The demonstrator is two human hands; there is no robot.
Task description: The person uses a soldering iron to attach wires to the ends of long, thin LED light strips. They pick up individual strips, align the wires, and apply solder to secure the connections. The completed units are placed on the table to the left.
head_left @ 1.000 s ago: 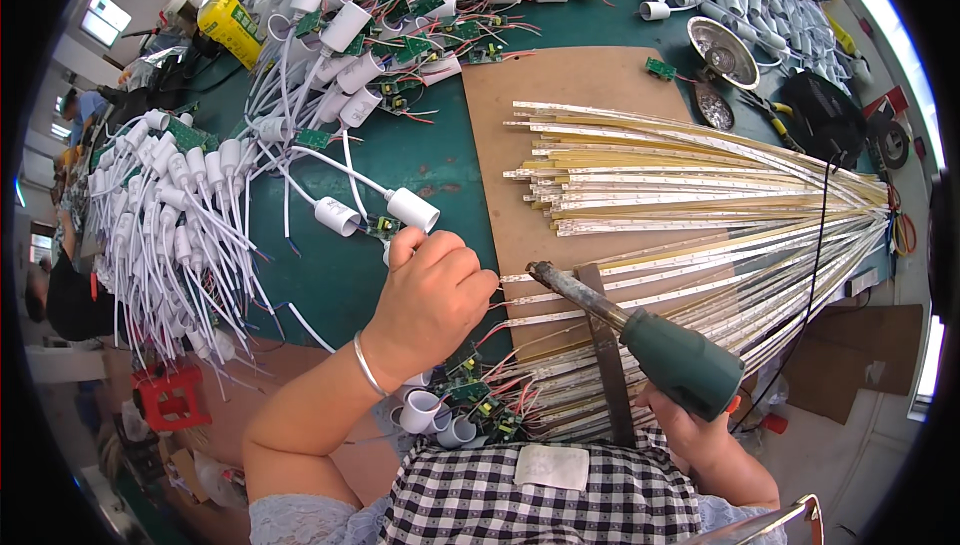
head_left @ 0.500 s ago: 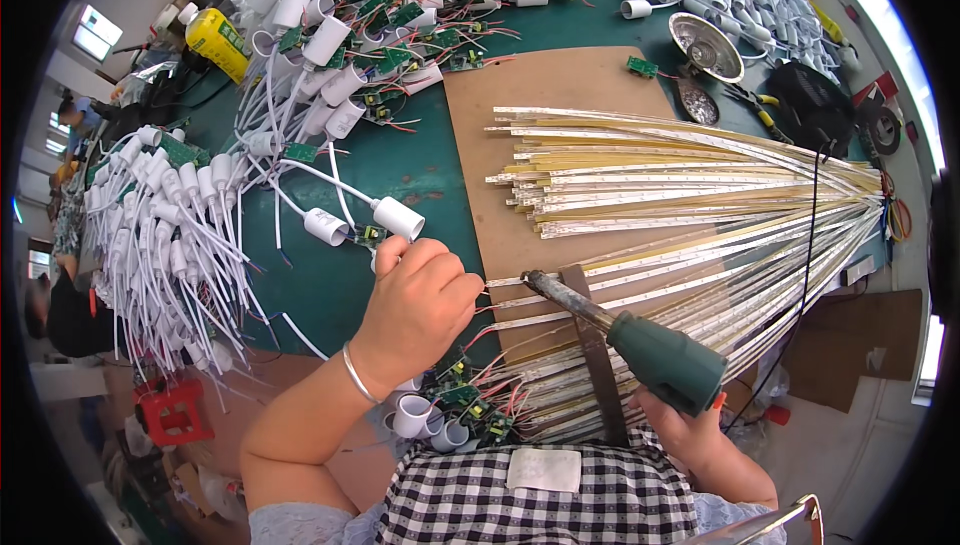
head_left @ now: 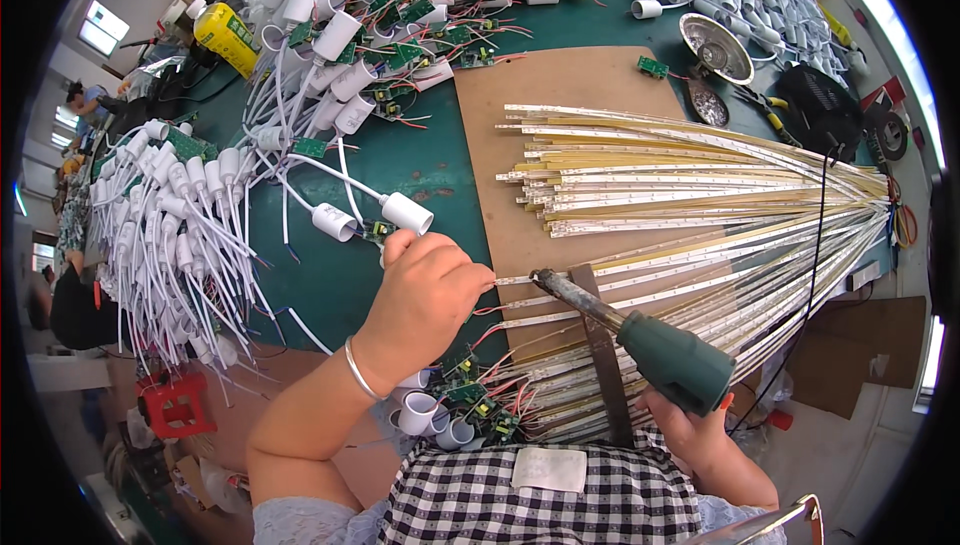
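Observation:
My left hand (head_left: 425, 290) is closed, its fingertips pinched on a thin wire at the near-left end of an LED strip (head_left: 625, 267). Beside its knuckles are a small green circuit board (head_left: 378, 231) and white lamp sockets (head_left: 408, 213) on white cables. My right hand (head_left: 685, 425) grips the green handle of a soldering iron (head_left: 675, 360); most of its fingers are hidden behind the handle. The iron's tip rests at or just over that strip's end, close to my left fingertips; contact cannot be made out. A dark flat bar (head_left: 603, 365) lies across the lower strips.
More LED strips (head_left: 640, 175) fan out over brown cardboard (head_left: 570, 75). Piles of white sockets and boards crowd the left and back. At the back right are a metal bowl (head_left: 717, 48), pliers (head_left: 770, 110) and a black cord (head_left: 818, 245). Wired boards (head_left: 470, 390) lie near my apron.
The fingers of my left hand have reached right, up to the strip's end. The soldering iron stays almost in place over the strip. The whole view has shifted slightly.

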